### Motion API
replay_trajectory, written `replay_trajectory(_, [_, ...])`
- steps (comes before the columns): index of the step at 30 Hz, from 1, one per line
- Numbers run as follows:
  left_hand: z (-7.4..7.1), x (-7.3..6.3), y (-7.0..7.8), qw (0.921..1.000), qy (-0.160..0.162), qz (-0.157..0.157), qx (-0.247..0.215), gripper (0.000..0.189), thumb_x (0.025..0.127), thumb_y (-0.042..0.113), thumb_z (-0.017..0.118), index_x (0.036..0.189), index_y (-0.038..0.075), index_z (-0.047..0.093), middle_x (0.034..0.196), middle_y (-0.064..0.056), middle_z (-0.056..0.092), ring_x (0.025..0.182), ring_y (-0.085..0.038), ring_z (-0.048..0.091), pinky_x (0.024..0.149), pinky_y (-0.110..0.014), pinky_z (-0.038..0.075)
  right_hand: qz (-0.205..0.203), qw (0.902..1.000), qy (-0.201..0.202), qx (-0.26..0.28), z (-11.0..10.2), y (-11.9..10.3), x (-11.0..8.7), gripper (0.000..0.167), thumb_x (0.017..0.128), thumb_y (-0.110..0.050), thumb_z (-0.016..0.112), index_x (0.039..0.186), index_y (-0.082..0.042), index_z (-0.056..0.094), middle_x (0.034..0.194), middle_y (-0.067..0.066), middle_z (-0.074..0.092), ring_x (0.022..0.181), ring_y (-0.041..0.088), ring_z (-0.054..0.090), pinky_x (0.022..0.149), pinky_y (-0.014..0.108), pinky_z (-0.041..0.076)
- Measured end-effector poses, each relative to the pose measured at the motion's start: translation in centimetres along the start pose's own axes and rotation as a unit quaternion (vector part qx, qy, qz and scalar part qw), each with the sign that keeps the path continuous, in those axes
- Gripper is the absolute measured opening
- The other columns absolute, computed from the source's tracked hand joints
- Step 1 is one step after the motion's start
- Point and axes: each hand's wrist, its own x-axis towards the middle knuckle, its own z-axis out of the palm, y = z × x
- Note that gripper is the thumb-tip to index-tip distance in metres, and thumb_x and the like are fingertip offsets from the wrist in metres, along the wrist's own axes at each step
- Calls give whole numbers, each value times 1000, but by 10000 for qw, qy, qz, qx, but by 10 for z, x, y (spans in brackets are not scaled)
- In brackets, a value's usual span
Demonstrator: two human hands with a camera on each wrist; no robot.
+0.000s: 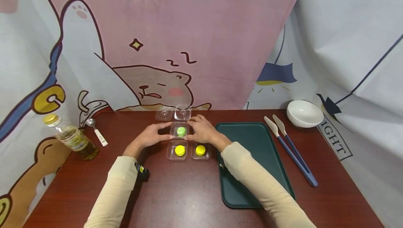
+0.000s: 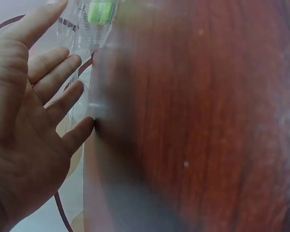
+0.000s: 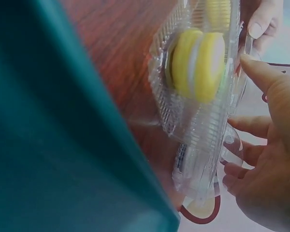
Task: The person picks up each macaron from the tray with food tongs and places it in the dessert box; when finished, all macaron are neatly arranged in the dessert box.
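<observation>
In the head view, a green macaron (image 1: 181,132) sits in a lidded clear plastic box (image 1: 173,129). My left hand (image 1: 150,137) is at the box's left side, thumb and forefinger stretched to its near and far corners. On the other side, my right hand (image 1: 203,130) reaches its thumb and fingers to the box's right edge. The left wrist view shows loosely spread fingers (image 2: 63,99). Two yellow macarons (image 1: 179,150) lie in clear boxes (image 1: 170,155) nearer me. Clear lids (image 1: 163,113) stand behind, the right one (image 1: 183,113) beyond the green macaron's box.
A dark green tray (image 1: 234,200) lies right, under my right forearm. Blue-handled tongs (image 1: 294,152) and a white bowl (image 1: 304,113) are farther right. An oil bottle (image 1: 75,140) and a measuring spoon (image 1: 97,132) stand left. Printed cloth (image 1: 220,46) hangs behind the table.
</observation>
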Motion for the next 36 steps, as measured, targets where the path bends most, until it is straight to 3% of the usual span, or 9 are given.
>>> replay_trajectory(8, [-1, 1, 0, 9999, -45, -156, 19, 76, 87, 53, 75, 151, 22, 50, 150, -14, 55, 137, -36, 51, 113, -58, 41, 97, 9998, -86, -125, 0, -3, 2, 76, 91, -54, 70, 151, -13, 49, 160, 11, 40, 155, 35, 21, 127, 51, 23])
replay_trajectory(15, [4, 7, -3, 9999, -19, -48, 137, 74, 89, 48, 74, 152, 20, 49, 151, -14, 54, 138, -37, 51, 113, -58, 40, 227, 9995, -54, -213, 1, -3, 4, 76, 91, -53, 71, 152, -14, 48, 160, 11, 41, 155, 34, 21, 126, 51, 26])
replay_trajectory(25, [4, 6, 1, 9998, -34, -123, -119, 75, 88, 40, 77, 154, 23, 46, 150, -10, 56, 142, -37, 47, 117, -59, 36, 235, 9995, -43, -211, 1, -4, 6, 77, 90, -52, 73, 152, -13, 49, 159, 11, 42, 154, 34, 22, 123, 53, 30])
replay_trajectory(36, [2, 7, 7, 9989, -198, -243, -362, 76, 90, 36, 77, 156, 18, 43, 141, -12, 63, 143, -35, 46, 119, -58, 33, 227, 9988, -81, -432, -1, -5, 10, 77, 88, -53, 74, 150, -14, 51, 157, 11, 44, 153, 34, 25, 122, 51, 33])
